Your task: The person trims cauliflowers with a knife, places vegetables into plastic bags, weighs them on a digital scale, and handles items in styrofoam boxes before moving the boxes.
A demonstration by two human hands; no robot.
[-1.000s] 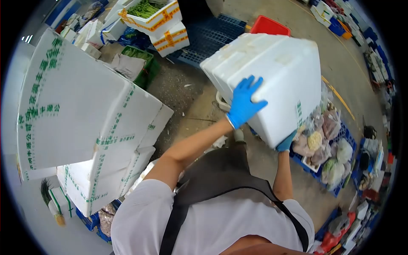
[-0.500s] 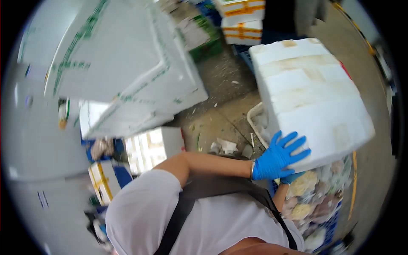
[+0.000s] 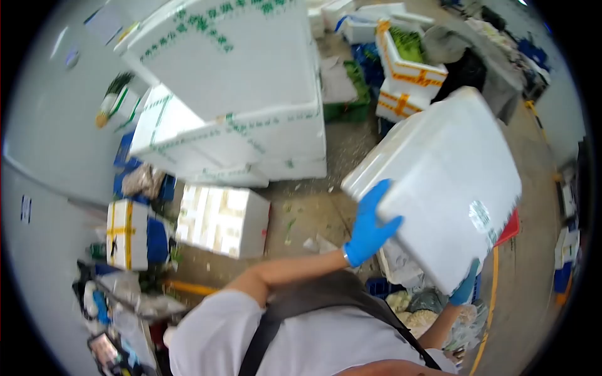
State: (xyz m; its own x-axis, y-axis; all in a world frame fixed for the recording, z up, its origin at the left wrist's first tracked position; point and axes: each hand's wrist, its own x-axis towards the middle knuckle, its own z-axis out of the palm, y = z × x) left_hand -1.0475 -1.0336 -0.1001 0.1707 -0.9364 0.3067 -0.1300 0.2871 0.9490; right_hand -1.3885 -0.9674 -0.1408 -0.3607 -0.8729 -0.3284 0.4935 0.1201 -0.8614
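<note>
A large white foam box [image 3: 448, 182] is held up, tilted, between my two blue-gloved hands. At its near left edge my left hand [image 3: 372, 227] presses with the thumb apart from the fingers. My right hand [image 3: 465, 285] supports the lower right corner, its fingers partly hidden along the edge. Green print shows on the box face turned towards me. Under the box, a white container [image 3: 396, 266] with plastic film and bagged vegetables [image 3: 419, 321] are partly covered.
Big white foam boxes with green print [image 3: 251, 69] are stacked at the left. Another foam box [image 3: 219, 219] stands on the floor below them. Orange-taped boxes [image 3: 407, 94] with greens are at the back, beside a person in grey [image 3: 498, 75]. A red bin [image 3: 509, 229] shows at the right.
The view has turned rightward, so the stacked boxes appear nearer the centre. The held box has tilted, turning its printed face towards me, and my hands have moved apart along its edges.
</note>
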